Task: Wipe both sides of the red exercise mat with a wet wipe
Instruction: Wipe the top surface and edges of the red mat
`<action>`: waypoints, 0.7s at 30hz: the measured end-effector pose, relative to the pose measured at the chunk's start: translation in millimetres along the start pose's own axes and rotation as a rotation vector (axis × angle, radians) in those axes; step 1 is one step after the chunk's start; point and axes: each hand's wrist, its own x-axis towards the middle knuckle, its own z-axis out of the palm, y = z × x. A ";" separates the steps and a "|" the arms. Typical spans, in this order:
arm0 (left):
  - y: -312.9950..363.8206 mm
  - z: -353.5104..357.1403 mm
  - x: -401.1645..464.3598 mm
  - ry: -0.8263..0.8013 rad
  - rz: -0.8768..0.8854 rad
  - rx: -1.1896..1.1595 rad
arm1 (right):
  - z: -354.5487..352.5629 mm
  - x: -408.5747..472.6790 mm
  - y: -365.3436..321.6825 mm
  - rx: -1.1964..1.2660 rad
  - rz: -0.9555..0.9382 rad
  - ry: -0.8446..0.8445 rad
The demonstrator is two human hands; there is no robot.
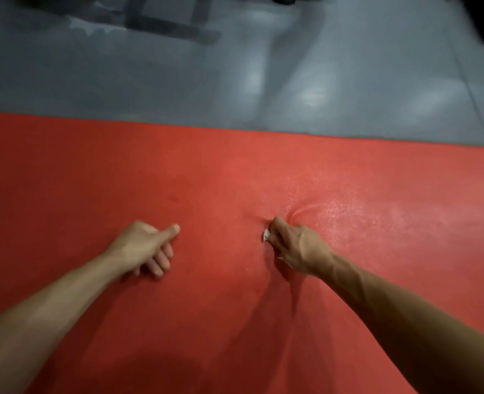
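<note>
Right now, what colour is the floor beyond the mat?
Grey and glossy, floor, seen in the head view beyond the red mat.

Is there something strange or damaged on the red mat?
Only creases: the red mat puckers around the right hand, which presses a wet wipe into it. No tear or spill is visible.
</note>
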 end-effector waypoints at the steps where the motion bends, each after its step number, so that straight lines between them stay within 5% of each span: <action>1: 7.3 -9.5 8.5 0.033 0.023 -0.016 | 5.1 -2.9 -0.5 -0.034 -0.028 0.052; 7: 11.8 -26.3 46.3 0.084 -0.029 -0.054 | 12.2 15.4 -6.0 -0.164 0.072 0.357; 12: 10.3 -30.5 56.2 0.032 -0.070 -0.076 | -59.4 102.0 39.9 -0.194 0.408 0.629; 15: 9.1 -31.1 58.7 0.024 -0.067 -0.095 | -85.9 148.9 45.5 -0.159 0.549 0.646; 21: 7.1 -32.0 59.3 0.018 -0.068 -0.100 | -47.1 249.4 -76.0 -0.094 0.258 0.522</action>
